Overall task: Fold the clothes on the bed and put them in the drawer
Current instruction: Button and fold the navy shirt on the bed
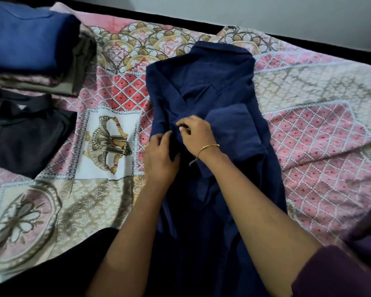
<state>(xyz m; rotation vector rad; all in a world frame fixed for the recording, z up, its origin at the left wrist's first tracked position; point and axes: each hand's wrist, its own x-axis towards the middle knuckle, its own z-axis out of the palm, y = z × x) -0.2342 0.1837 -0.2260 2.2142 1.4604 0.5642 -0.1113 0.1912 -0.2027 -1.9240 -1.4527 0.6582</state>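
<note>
Bedspread (308,99) runs off frame on all sides. Navy shirt (212,86) at centre, long axis 12 to 6, collar at 12, hem cut off at 6. Folded stack (26,39) at 10, black shirt (24,133) at 9, both cropped. Left hand (159,159) grips the shirt fabric; right hand (196,133) pinches it, fingertips together.
</note>
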